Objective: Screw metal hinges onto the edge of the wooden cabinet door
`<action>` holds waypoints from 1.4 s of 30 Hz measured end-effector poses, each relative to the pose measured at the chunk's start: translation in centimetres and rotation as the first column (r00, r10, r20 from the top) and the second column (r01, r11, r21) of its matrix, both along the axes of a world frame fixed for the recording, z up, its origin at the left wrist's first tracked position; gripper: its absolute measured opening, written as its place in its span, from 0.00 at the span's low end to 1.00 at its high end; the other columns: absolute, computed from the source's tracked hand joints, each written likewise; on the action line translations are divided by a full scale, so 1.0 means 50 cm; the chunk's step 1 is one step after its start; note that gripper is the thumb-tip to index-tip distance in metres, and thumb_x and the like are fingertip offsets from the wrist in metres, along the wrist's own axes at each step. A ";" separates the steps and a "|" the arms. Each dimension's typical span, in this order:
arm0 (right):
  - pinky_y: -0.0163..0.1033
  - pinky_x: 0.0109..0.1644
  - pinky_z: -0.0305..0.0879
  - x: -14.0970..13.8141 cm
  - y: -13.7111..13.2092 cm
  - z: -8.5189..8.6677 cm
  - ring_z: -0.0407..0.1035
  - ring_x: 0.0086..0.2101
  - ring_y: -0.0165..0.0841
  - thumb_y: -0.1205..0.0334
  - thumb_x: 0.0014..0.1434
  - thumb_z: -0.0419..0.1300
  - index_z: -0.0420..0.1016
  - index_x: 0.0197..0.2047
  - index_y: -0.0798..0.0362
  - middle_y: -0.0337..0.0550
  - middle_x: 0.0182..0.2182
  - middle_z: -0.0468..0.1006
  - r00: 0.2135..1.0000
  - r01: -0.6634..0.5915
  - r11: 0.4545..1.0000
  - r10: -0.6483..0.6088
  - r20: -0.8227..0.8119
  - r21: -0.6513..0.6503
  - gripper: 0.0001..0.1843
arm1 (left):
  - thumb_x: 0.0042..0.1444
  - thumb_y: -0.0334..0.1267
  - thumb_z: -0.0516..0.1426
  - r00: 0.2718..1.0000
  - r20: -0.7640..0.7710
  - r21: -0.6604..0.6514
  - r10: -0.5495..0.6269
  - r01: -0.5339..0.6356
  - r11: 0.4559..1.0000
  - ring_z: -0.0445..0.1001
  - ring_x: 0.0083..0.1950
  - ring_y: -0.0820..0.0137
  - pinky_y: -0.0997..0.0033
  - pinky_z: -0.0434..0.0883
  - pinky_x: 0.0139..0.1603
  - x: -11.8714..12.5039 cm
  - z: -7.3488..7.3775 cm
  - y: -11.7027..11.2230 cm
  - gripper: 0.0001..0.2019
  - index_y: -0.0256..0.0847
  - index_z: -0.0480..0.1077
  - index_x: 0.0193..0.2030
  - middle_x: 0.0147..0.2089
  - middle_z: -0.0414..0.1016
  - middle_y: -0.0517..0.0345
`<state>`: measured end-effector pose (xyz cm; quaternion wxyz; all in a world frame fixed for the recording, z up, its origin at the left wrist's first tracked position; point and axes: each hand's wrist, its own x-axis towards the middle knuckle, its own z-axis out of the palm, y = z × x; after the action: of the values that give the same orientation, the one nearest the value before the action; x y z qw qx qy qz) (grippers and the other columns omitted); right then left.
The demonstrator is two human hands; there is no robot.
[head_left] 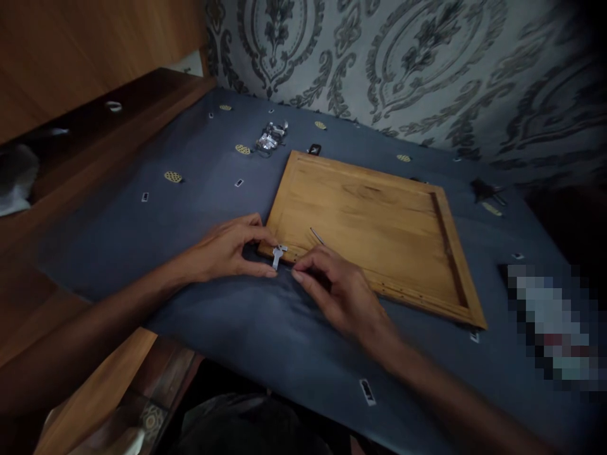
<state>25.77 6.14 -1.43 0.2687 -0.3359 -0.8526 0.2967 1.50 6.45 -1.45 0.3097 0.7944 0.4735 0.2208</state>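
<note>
From where I stand, the left hand point(232, 249) has thumb and forefinger parted just enough to bracket a small metal hinge point(277, 257), their tips at its two ends, at the near corner of the wooden panel point(365, 221). Just beside that grip, the right hand point(344, 291) is curled nearly closed; a thin rod point(317, 236) pokes out beyond its knuckles, though I can't tell what its fingertips hold. That hand hides some of the panel's near edge. Beyond the left grip sits a cluster of metal pieces point(271, 138), and a small black object point(314, 149) lies by the panel's far corner. Well right of both hands, a dark tool point(486, 189) rests on the blue cloth point(284, 354).
</note>
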 end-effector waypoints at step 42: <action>0.37 0.35 0.62 -0.050 0.083 0.021 0.67 0.31 0.30 0.70 0.59 0.61 0.74 0.30 0.51 0.39 0.31 0.72 0.994 -0.002 0.976 0.026 0.104 -0.219 0.07 | 0.56 0.51 0.66 0.999 -0.049 -0.079 0.022 -0.026 0.997 0.68 0.43 0.69 0.70 0.65 0.42 0.009 0.021 -0.007 0.17 0.48 0.77 0.50 0.41 0.66 0.60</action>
<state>23.27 10.27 -0.41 0.1823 -0.3727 -0.8303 0.3721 1.94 6.09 -0.42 0.3267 0.7809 0.4988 0.1862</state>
